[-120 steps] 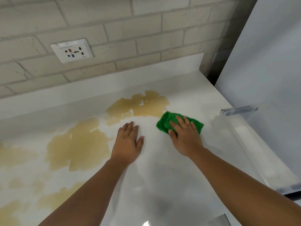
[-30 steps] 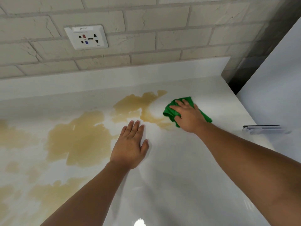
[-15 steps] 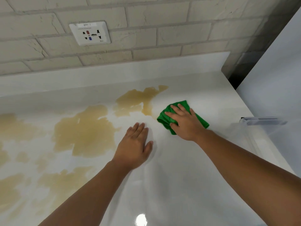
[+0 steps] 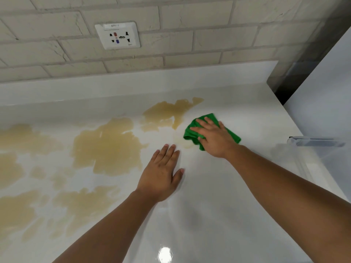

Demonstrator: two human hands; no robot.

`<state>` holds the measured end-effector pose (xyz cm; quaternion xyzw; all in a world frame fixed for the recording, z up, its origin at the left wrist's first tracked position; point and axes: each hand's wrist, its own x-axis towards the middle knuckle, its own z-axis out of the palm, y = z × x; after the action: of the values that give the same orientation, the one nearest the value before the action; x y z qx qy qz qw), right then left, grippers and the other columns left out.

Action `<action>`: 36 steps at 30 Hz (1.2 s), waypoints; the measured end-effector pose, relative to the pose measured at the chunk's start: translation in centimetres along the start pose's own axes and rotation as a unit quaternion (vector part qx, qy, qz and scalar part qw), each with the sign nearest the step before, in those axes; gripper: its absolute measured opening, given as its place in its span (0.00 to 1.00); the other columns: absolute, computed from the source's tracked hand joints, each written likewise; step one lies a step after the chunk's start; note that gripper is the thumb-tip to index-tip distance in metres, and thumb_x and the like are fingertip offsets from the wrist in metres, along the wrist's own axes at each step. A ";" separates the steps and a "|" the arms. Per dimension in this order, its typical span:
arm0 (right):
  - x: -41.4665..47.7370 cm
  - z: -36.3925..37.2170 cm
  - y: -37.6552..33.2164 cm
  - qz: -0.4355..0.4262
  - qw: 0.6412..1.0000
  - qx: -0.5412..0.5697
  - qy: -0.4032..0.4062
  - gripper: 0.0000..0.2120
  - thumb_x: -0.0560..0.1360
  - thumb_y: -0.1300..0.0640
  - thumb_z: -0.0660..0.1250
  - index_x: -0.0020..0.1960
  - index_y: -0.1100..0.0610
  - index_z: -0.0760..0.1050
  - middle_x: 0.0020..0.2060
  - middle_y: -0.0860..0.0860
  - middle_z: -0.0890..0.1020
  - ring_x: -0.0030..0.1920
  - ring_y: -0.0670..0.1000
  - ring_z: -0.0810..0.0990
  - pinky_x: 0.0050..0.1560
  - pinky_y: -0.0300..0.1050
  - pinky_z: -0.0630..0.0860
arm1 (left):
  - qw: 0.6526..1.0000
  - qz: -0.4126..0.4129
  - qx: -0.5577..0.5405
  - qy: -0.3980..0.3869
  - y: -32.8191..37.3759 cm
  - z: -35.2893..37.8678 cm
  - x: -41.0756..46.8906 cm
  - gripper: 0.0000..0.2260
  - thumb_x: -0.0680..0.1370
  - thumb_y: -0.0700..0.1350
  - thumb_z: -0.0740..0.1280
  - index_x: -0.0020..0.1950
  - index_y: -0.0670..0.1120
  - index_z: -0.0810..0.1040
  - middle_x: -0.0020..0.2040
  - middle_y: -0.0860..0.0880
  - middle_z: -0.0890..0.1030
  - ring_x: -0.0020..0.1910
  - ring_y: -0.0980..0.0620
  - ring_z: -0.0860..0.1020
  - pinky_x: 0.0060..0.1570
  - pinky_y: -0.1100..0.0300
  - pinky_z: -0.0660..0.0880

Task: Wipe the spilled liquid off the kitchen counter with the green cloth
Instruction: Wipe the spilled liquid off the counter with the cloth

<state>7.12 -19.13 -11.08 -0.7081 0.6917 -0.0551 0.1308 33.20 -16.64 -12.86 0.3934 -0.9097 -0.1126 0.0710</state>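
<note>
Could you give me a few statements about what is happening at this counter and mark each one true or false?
1. The right hand presses the green cloth onto the counter. True.
2. The left hand holds a sponge. False: it lies flat on the counter with straight fingers and holds nothing.
3. The counter is wiped dry all over. False: tan patches of spilled liquid lie to the left of the cloth.
4. A socket sits in the brick wall behind the counter. True.
</note>
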 end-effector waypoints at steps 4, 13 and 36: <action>1.9 -0.9 0.4 0.108 0.994 -0.002 -0.031 0.25 0.82 0.45 0.54 0.78 0.39 0.56 0.81 0.46 0.50 0.80 0.53 0.45 0.75 0.69 0.43 | 1.000 -0.008 -0.004 0.003 0.2 0.0 0.0 0.29 0.83 0.61 0.48 0.81 0.48 0.54 0.81 0.50 0.50 0.80 0.53 0.42 0.78 0.55 0.41; -2.5 0.9 -2.1 -0.072 0.997 0.003 -0.006 0.23 0.82 0.50 0.59 0.76 0.41 0.63 0.79 0.44 0.56 0.80 0.52 0.48 0.76 0.67 0.46 | 1.000 -0.010 -0.002 0.008 0.2 0.2 -0.1 0.29 0.83 0.61 0.49 0.81 0.47 0.56 0.81 0.49 0.53 0.80 0.52 0.45 0.78 0.55 0.43; -1.3 0.6 -2.1 -0.086 0.996 -0.006 -0.013 0.24 0.81 0.51 0.58 0.77 0.41 0.61 0.80 0.44 0.55 0.80 0.51 0.48 0.75 0.68 0.47 | 0.999 -0.041 0.012 0.020 0.4 0.5 -3.7 0.29 0.83 0.62 0.51 0.80 0.48 0.58 0.81 0.48 0.54 0.80 0.51 0.47 0.78 0.49 0.50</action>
<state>9.28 -17.78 -10.96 -0.7661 0.6271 -0.0528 0.1307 35.35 -13.58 -13.40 0.4332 -0.8926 -0.0966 0.0797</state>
